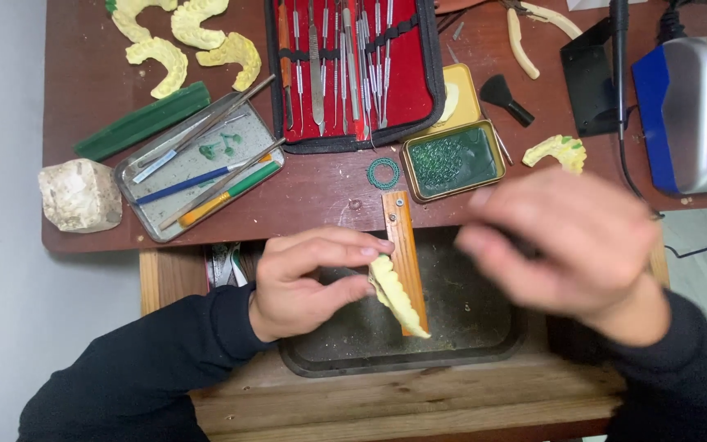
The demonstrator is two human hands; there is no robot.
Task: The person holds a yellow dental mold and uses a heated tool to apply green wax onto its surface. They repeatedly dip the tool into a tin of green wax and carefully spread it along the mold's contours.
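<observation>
My left hand pinches a yellow dental cast between thumb and fingers, holding it against a narrow wooden bench peg that juts over a dark tray. My right hand hovers blurred to the right of the peg, fingers curled around a dark slim tool that is mostly hidden. Both sleeves are black.
On the brown table: several more yellow casts, a red instrument case, a metal tray of tools, a green wax stick, a tin of green wax, a white stone block, a brush, pliers, a blue-grey machine.
</observation>
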